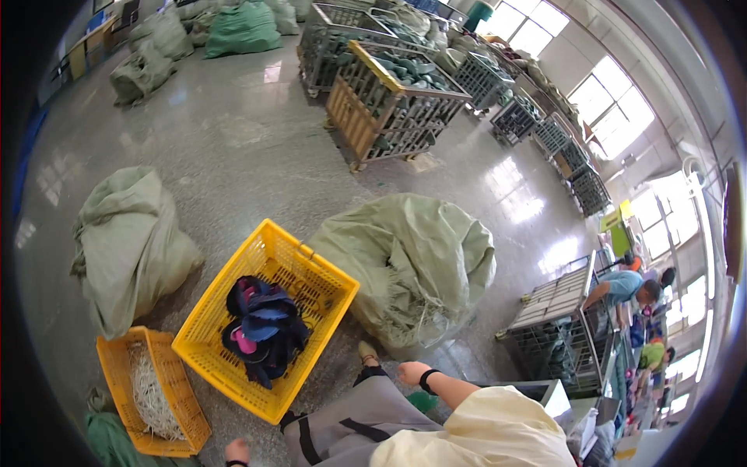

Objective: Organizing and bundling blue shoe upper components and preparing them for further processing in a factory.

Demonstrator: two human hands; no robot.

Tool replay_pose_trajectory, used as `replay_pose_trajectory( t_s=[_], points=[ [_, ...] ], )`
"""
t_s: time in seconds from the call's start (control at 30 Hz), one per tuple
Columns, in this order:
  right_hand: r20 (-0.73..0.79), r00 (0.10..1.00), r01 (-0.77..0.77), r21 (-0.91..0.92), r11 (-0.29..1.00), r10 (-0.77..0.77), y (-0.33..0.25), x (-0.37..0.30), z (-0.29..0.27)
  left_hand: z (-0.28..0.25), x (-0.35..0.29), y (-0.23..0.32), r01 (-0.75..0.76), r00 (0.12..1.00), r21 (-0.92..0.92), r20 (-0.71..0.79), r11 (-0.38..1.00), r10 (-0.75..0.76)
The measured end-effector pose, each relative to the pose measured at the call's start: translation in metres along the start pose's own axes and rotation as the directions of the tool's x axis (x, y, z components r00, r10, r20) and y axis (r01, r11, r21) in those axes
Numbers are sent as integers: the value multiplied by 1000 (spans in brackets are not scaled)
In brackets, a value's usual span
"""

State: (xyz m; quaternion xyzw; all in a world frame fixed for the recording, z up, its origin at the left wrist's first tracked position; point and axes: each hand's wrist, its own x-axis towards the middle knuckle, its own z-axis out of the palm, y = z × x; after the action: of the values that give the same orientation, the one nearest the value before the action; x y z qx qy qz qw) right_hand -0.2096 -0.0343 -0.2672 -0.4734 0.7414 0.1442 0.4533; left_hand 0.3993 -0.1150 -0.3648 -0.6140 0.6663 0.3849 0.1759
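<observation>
My right hand [412, 373], with a black band at the wrist, hangs beside my leg near a large pale green woven sack [405, 268]. Its fingers look curled in, and nothing shows in them. At the lower edge is my left hand [237, 450], small and partly cut off, its fingers not clear. Ahead of my feet a yellow plastic crate [315, 342] holds a pile of dark blue and pink pieces [264, 327] whose kind I cannot make out. Neither hand touches the crate. An orange-yellow basket [117, 381] with thin white strips [152, 397] sits to its left.
Another sack [132, 241] slumps at the left. Wheeled cages [397, 101] full of dark green pieces stand ahead, with more along the windows. On the right, a person in blue [618, 288] bends over a cage cart [556, 319]. Green sacks [241, 29] lie far back.
</observation>
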Motion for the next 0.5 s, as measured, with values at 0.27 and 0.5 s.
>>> replay_pose_trajectory(
  t_s=[0.27,0.5],
  points=[
    [-286,769,-503,279,818,571,220,101,-125,2,-41,174,190,953,-89,-222,978,-205],
    [-160,854,-390,431,813,495,363,166,-190,52,-39,431,-142,964,-184,199,973,179]
  ],
)
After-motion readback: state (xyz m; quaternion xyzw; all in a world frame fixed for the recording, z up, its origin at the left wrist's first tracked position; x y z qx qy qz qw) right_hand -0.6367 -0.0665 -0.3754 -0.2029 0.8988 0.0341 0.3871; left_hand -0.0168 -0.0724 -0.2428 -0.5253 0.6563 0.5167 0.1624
